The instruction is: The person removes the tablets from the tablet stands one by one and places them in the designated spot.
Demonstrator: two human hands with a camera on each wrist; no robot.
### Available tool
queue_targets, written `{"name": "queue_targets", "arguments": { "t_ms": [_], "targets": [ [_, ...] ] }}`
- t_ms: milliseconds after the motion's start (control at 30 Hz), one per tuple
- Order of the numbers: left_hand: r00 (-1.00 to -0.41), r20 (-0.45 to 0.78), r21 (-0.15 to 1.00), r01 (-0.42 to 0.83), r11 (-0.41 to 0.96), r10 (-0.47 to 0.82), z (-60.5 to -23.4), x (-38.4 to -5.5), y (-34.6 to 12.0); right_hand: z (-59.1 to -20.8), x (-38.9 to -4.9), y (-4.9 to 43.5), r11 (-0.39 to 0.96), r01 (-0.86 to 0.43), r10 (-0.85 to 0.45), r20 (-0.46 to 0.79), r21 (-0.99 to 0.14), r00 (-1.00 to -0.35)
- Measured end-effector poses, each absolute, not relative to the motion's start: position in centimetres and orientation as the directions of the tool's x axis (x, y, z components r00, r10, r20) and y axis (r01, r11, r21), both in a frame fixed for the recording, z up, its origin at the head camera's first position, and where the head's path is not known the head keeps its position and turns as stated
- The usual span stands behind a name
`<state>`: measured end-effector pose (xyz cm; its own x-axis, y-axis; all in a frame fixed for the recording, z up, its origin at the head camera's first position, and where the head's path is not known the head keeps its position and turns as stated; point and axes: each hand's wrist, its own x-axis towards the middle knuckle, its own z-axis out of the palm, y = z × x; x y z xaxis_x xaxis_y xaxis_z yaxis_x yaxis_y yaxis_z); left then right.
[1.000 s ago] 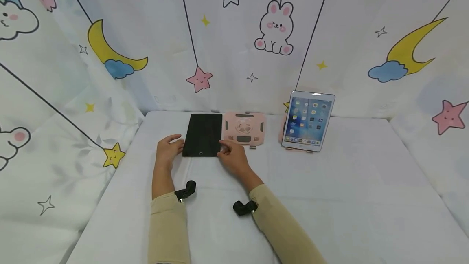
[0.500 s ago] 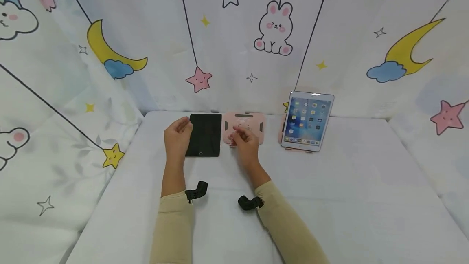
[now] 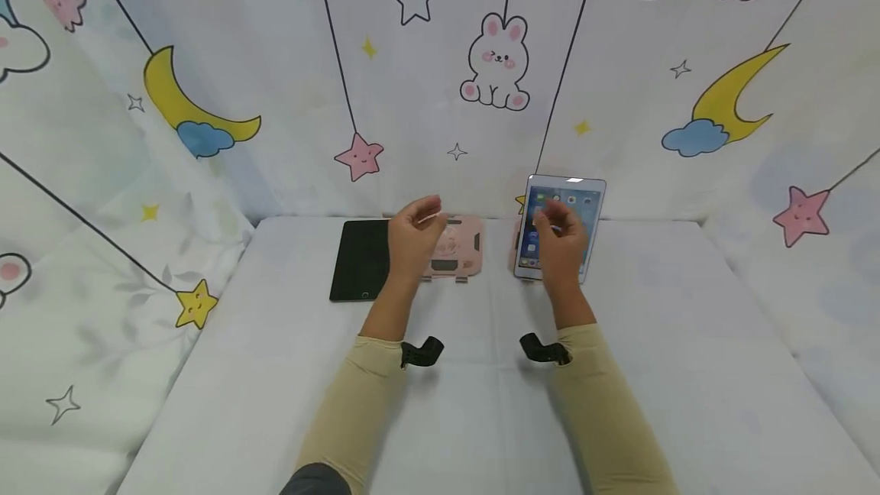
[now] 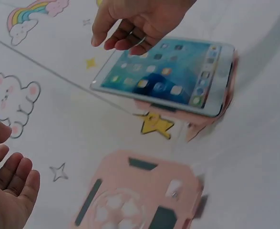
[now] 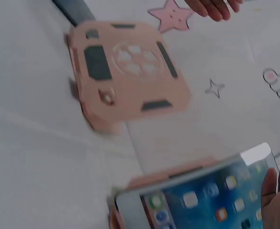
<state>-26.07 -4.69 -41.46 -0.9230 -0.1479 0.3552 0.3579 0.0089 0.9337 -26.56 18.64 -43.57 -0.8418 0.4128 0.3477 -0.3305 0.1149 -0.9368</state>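
My left hand (image 3: 415, 239) hovers with loosely bent, bare fingers, overlapping the right side of a dark-screened tablet (image 3: 357, 258) and the left part of a pink folding stand (image 3: 467, 247) in the head view. My right hand (image 3: 562, 243) is raised in front of a white tablet (image 3: 591, 208), its fingers relaxed around nothing. That tablet shows a lit screen of app icons and leans on a second pink stand (image 4: 211, 121), mostly hidden behind it. In the left wrist view the first pink stand (image 4: 130, 186) shows a round patterned cutout and dark pads.
A white cloth covers the table (image 3: 474, 418). Behind it hangs a white curtain (image 3: 289, 59) printed with moons, stars and rabbits. A small black camera is strapped at each wrist.
Both hands have moved right, the left off the dark tablet's left edge, the right from the pink stand to the white tablet. The head view has shifted slightly. The tablets stay put.
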Motion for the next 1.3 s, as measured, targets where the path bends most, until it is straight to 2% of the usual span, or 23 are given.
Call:
{"name": "queue_targets", "arguments": {
  "t_ms": [167, 300, 433, 733, 1067, 1300],
  "targets": [
    [-0.962, 0.262, 0.955, 0.269, -0.123, -0.071, -43.2, -26.4, 0.1, -45.0, -26.1, 24.1, 0.204, -0.308, 0.521, 0.369, -0.929, -0.77],
    [-0.977, 0.214, 0.97, 0.215, -0.115, -0.024, -45.2, -25.7, 3.6, -47.1, -25.4, 26.8, 0.258, -0.208, 0.565, 0.321, -0.944, -0.76],
    [-0.986, 0.167, 0.984, 0.166, -0.068, 0.012, -47.3, -24.8, 6.2, -49.4, -24.9, 28.0, 0.263, -0.11, 0.575, 0.247, -0.959, -0.78],
    [-0.999, 0.053, 0.998, 0.054, 0.043, 0.007, -50.5, -23.9, 9.8, -51.5, -24.7, 29.0, 0.197, -0.043, 0.506, 0.139, -0.98, -0.851],
    [-0.993, 0.081, 0.993, 0.073, 0.087, -0.086, -52.0, -24.5, 11.2, -51.9, -24.5, 29.3, 0.239, -0.035, 0.537, 0.162, -0.97, -0.828],
    [-0.968, 0.165, 0.974, 0.13, 0.186, -0.187, -52.6, -24.8, 11.7, -52.1, -24.5, 29.2, 0.251, 0.006, 0.524, 0.13, -0.968, -0.842]
  ]
}}
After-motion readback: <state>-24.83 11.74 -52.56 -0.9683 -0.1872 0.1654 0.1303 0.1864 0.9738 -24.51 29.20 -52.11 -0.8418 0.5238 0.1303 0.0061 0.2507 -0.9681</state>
